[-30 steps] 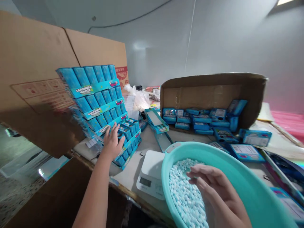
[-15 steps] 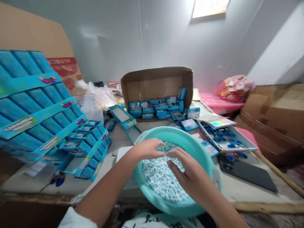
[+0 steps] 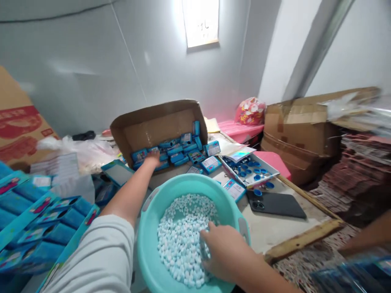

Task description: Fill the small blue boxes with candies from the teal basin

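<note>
A turquoise basin holds many small white and pale blue pellets. My right hand dips into them at the basin's right side, its fingers curled; what lies within them is hidden. My left hand reaches forward into a brown cardboard box lying open toward me. Its fingers rest among small blue printed boxes, and whether they grip one is unclear. A flat blue carton with a pale window lies beside my left forearm.
Stacked blue display trays stand at left. Right of the basin are a black phone and a white tray of blue round pieces. A person's forearm and blurred blue packs show at far right.
My view has turned to the right. My left hand has left the basin for the cardboard box; my right hand has lowered into the pellets. Another person's forearm has come into view.
</note>
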### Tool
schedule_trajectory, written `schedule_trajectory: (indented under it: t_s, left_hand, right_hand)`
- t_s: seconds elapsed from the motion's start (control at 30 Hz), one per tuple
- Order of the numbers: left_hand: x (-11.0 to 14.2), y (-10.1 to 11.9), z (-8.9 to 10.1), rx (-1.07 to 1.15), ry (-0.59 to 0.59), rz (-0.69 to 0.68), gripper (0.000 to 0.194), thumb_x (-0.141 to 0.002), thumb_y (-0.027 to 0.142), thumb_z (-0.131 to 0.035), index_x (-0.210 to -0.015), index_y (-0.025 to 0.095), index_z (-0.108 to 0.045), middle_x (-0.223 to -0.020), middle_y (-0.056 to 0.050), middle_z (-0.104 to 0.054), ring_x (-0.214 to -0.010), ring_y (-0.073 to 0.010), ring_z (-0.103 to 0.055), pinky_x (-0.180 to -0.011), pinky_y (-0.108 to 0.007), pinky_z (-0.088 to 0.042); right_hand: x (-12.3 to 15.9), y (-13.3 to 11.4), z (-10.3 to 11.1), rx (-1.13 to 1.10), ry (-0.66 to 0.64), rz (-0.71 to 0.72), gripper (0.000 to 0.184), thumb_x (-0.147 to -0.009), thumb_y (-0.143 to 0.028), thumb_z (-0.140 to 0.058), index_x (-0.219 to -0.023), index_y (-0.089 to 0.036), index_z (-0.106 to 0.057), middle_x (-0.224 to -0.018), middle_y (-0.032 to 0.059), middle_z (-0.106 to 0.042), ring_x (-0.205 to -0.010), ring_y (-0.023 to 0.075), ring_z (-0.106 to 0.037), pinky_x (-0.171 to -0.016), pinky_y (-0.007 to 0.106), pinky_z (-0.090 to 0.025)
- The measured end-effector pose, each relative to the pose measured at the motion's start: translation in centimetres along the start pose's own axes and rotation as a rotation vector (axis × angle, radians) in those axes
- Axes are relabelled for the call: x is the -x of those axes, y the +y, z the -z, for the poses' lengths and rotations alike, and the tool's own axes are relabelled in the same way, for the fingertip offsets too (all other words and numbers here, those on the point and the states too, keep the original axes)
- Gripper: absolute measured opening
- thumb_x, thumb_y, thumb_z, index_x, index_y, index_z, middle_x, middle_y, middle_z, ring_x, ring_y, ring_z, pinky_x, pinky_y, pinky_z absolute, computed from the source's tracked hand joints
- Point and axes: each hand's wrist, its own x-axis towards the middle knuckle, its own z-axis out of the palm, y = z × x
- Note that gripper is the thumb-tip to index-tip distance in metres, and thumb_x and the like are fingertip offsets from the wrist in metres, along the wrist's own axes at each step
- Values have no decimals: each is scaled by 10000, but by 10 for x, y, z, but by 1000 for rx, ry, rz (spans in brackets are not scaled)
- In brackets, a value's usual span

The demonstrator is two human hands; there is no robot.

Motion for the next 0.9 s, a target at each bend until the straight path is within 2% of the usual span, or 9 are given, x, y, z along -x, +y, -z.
schedule_trajectory:
  t_s: [0.1,0.23,0.33,0.4,0.57,0.67,0.73,0.83,0.9]
  left_hand:
    - [-5,-18,-35,-80,-1,7,878,-727,270,-777,-1506,79,-422,-1465,-304,-489,-1381,-464,-433,-1105,-568,-356]
    - [-16,-37,-60,-128,37,-44,985,-719,359,-776,-1558,109,-326,-1438,-278,-511,-1397,-461,-395,-1106,-537,-343]
    - [-31,-45,-59,-119,35,-40,928,-722,526,-738,-1490,117,-414,-1402,-272,-532,-1372,-474,-418,-1067,-525,-378]
    - [-38,-44,-55,-92,40,-37,846,-718,553,-719,-1395,100,-491,-1415,-287,-511,-1360,-482,-431,-1051,-527,-392]
    - [-35,-17,-43,78,-2,-87,643,-698,295,-710,-1270,63,-530,-1280,-280,-622,-1195,-397,-609,-950,-420,-478]
    - [-5,-4,-20,222,23,-28,524,-717,245,-672,-1205,78,-582,-1158,-258,-682,-1088,-418,-656,-891,-456,-502]
    - [37,0,1,345,81,20,459,-773,280,-646,-1190,92,-605,-1123,-220,-702,-1053,-380,-671,-886,-439,-513]
    - [121,9,18,543,182,72,396,-812,343,-673,-1164,162,-654,-1139,-98,-725,-1035,-248,-683,-897,-316,-533]
    - [174,22,13,646,265,117,520,-764,325,-746,-1262,225,-635,-1242,-30,-706,-1088,-183,-669,-932,-245,-526]
  right_hand:
    - [-8,2,3,30,-116,11,573,-665,-309,-781,-1224,-201,-721,-1384,234,-608,-995,434,-719,-794,535,-603]
    - [-26,5,-2,20,-163,61,474,-732,-126,-675,-1197,-184,-748,-1187,193,-721,-937,406,-741,-745,518,-629]
    - [-36,9,-16,15,-120,97,420,-830,-103,-566,-1193,-194,-756,-1205,209,-713,-904,381,-752,-660,458,-630]
    - [-40,12,-27,4,-86,114,402,-847,-128,-566,-1189,-207,-761,-1211,219,-708,-876,385,-754,-615,445,-618]
    - [-37,16,-31,-2,-39,146,353,-838,-155,-620,-1149,-210,-779,-1200,234,-704,-888,405,-747,-671,496,-615]
    - [-35,12,-26,23,-18,156,395,-790,-154,-647,-1162,-218,-764,-1197,214,-708,-935,420,-736,-726,531,-615]
    - [-35,12,-35,55,1,194,404,-779,-142,-618,-1146,-229,-761,-1218,204,-703,-946,412,-736,-734,534,-619]
    - [-44,35,-65,129,100,419,484,-769,-150,-584,-1214,-273,-726,-1284,192,-681,-929,386,-742,-695,503,-636]
    - [-69,61,-83,114,263,642,561,-718,-228,-637,-1260,-364,-692,-1289,151,-690,-931,408,-733,-617,502,-639]
